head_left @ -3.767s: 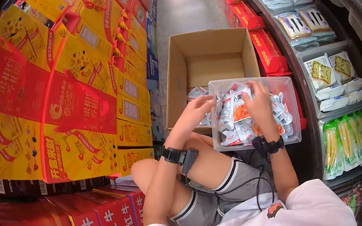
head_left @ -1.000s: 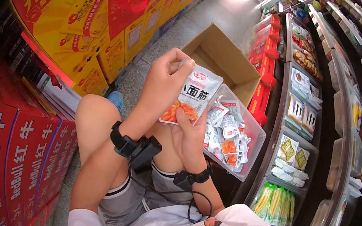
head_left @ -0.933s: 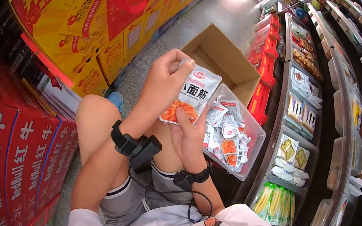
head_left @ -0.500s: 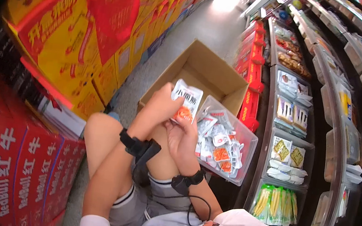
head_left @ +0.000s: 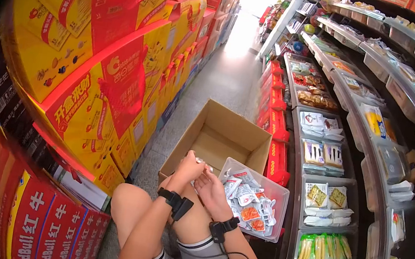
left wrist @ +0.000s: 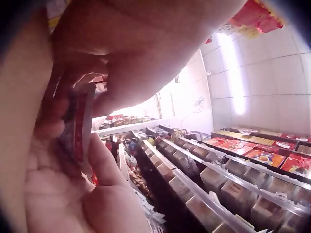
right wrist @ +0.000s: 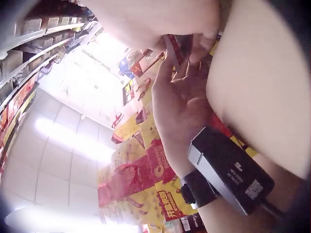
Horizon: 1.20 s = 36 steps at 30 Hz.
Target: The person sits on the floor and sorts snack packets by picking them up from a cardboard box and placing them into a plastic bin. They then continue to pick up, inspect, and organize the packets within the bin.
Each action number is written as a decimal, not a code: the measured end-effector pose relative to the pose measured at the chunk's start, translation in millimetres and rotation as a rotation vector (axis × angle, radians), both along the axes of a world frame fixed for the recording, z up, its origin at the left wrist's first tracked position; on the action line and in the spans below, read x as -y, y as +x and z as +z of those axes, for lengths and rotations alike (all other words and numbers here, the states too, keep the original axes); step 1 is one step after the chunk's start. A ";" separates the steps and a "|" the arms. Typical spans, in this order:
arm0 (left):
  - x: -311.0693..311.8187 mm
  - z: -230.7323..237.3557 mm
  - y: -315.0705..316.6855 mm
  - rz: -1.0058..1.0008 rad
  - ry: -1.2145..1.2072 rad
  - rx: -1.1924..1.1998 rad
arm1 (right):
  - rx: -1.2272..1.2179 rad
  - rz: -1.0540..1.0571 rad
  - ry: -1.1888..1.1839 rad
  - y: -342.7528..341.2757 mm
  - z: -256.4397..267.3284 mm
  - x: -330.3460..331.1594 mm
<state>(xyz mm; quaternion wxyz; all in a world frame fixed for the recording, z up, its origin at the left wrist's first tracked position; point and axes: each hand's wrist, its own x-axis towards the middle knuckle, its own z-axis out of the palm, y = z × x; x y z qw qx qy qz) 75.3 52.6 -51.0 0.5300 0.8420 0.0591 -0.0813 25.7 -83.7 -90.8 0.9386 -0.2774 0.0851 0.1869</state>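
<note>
Both hands meet over the lap in the head view, with a small foil packet (head_left: 205,165) tilted nearly edge-on between them. My left hand (head_left: 189,168) pinches the packet from the left side. The right hand (head_left: 212,192), palm turned up, holds its other side with thumb and fingers. In the left wrist view the packet (left wrist: 80,127) shows as a thin silver and red edge; in the right wrist view the packet (right wrist: 176,50) is mostly covered by fingers. Beside the right hand, a clear plastic bin (head_left: 281,207) holds several white packets (head_left: 249,213) with orange pictures.
A cardboard box (head_left: 183,145) stands open beyond the hands, touching or close to the bin. Yellow and red cartons (head_left: 79,126) and red drink cartons (head_left: 51,224) are stacked at left. Shelves of packaged snacks (head_left: 318,197) line the right, with red boxes (head_left: 278,161) along their foot.
From reaching at the bin, the hands came together holding a packet. Its printed front faced up earlier; now it is edge-on. The head view has tilted up, showing more of the aisle.
</note>
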 end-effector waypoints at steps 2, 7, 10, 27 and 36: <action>1.8 0.4 1.5 -0.007 -0.005 0.000 | -0.025 0.038 0.006 0.6 -8.9 7.0; 9.0 -15.9 5.9 -0.122 -0.229 -0.044 | 0.039 0.049 -0.109 -14.7 20.2 17.8; 14.8 2.6 -4.9 -0.194 -0.244 0.004 | 0.146 0.051 -0.264 -21.5 40.0 38.5; 96.2 -16.3 -29.9 -0.569 -0.170 -0.039 | 0.475 -0.178 -1.737 -55.6 37.5 175.5; 111.8 -19.1 -50.2 -0.683 -0.135 -0.132 | 0.384 -0.189 -1.914 -39.2 12.1 190.2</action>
